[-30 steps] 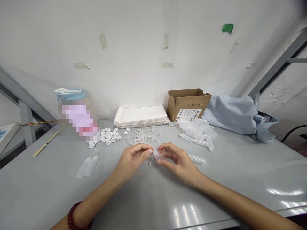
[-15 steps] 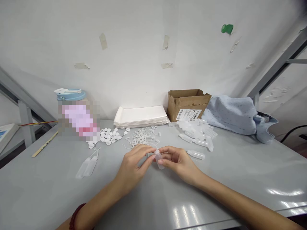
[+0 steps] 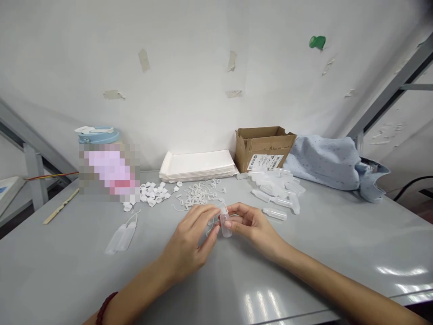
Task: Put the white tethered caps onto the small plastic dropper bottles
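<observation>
My right hand (image 3: pixel 255 228) grips a small translucent squeeze bottle (image 3: pixel 226 227) between thumb and fingers, nearly upright just over the table. A white cap sits on its neck, with a thin strap curving off the top. Beside it on the left is my left hand (image 3: pixel 189 234), thumb and index finger apart, the index fingertip close to the cap; I cannot tell if it touches. Behind the hands lies a heap of white straps (image 3: pixel 199 193). Left of that are loose white caps (image 3: pixel 154 193). To the right is a pile of translucent bottles (image 3: pixel 277 184).
Two bottles with straps (image 3: pixel 122 237) lie at left. A stack of white envelopes (image 3: pixel 198 163) and an open cardboard box (image 3: pixel 265 149) stand against the wall. Light blue cloth (image 3: pixel 324 162) is at right. A wooden stick (image 3: pixel 61 206) and a blue-lidded container (image 3: pixel 99 135) are at left.
My left thumb has come away from the bottle, and the left fingers have spread. The bottle stands more upright in my right hand. The view has shifted slightly.
</observation>
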A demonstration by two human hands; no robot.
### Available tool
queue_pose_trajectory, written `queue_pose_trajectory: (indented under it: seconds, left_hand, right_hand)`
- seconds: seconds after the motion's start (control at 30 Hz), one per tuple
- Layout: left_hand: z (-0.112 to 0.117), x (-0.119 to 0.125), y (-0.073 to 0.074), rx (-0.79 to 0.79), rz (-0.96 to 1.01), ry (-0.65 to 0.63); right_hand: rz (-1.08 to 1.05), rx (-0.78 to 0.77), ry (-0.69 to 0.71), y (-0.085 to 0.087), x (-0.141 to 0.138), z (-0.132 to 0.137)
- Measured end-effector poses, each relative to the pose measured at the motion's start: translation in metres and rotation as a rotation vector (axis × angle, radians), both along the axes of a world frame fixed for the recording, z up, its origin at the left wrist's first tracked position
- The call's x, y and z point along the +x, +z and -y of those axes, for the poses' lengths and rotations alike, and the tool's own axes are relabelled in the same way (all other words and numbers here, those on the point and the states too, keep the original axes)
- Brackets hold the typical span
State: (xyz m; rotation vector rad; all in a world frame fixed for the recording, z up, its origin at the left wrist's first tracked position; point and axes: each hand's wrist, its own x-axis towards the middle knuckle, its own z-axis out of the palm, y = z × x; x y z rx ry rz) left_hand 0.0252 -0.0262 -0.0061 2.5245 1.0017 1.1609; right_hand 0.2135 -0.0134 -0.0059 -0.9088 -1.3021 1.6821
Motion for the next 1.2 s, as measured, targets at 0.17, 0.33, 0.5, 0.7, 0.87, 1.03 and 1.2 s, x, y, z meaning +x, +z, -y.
queue_pose_trajectory:
  seconds: [0.17,0.33,0.5,0.7,0.87,1.03,1.2]
  left_hand:
    - [0.001,-0.001,0.005,0.013,-0.157,-0.077]
    - [-0.002,-0.001,0.003,0.061,-0.24,-0.078]
    - [0.001,0.002,0.006,0.021,-0.247,-0.058]
    - [0.009,-0.009,0.005,-0.087,-0.235,-0.055]
    - [0.017,-0.068,0.013,-0.213,-0.303,0.108]
    - [0.012,-0.139,0.021,-0.27,-0.353,0.269]
    - [0.006,-0.164,0.023,-0.38,-0.377,0.307]
  right_hand:
    - [0.031,0.017,-0.009,-0.001,0.0,0.0]
    - [0.058,0.011,-0.01,-0.002,0.0,0.002]
    - [0.095,-0.002,0.054,0.0,0.0,0.004]
    - [0.145,0.005,0.194,-0.001,-0.001,0.007]
    - [0.338,0.303,0.016,-0.002,0.0,0.006]
    - [0.42,0.313,-0.064,-0.003,0.003,0.0]
    - [0.405,0.306,-0.138,-0.004,0.005,0.0]
